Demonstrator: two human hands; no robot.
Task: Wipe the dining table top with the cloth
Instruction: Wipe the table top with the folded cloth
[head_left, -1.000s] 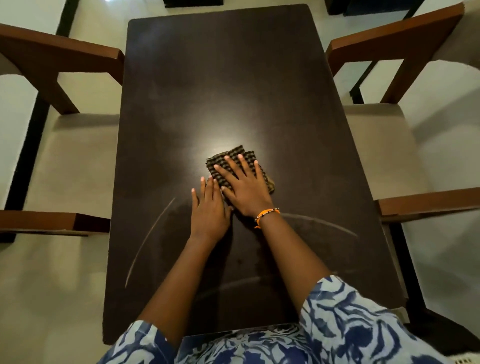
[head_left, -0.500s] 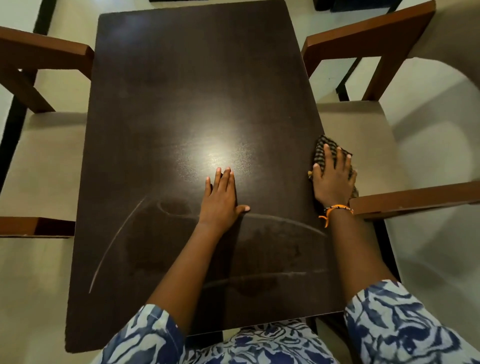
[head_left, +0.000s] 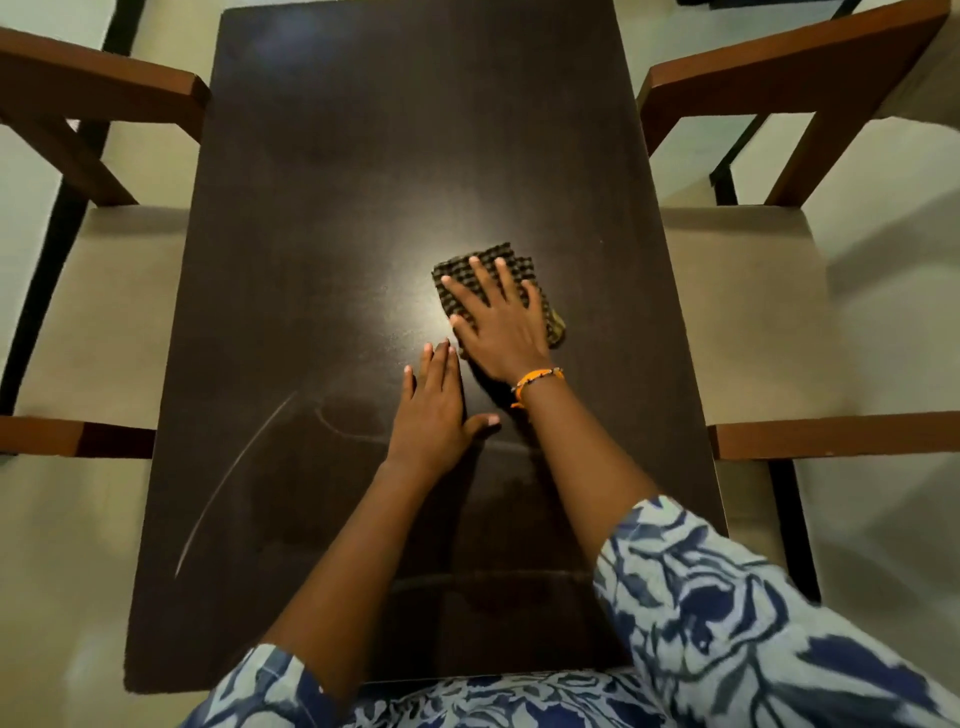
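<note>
The dark brown dining table top fills the middle of the head view. A folded brown checked cloth lies flat on it, right of centre. My right hand, with an orange bracelet at the wrist, presses down on the cloth with fingers spread. My left hand rests flat on the bare table just below and left of the right hand, holding nothing. Curved pale wipe streaks mark the near half of the table.
Wooden chairs with beige seats stand on both sides: one at the left, one at the right, their brown arms close to the table edges. Pale floor lies beyond. My blue and white patterned sleeves cover the near edge.
My right hand has slid the cloth from the table's right edge back toward the centre. My left hand stays flat on the table in about the same spot.
</note>
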